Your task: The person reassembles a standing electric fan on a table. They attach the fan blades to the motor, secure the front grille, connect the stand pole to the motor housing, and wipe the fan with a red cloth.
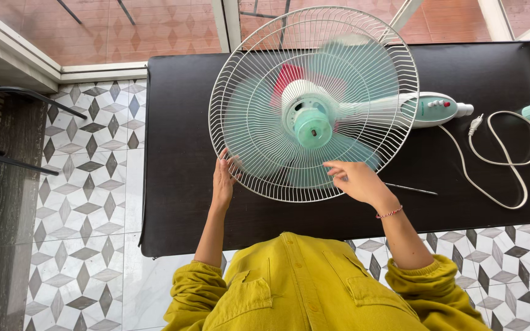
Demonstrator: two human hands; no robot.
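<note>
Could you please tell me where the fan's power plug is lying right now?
In the head view, the white plug lies on the black table at the right, just beyond the fan's control housing, with its cord looping beside it.

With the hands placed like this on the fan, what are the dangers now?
The blades look blurred, as if spinning, and no front guard shows. The right hand reaches over the rear grille, so fingers might meet a blade. The left hand alone grips the grille rim; the fan could shift on the black table. The loose cord may snag.
</note>
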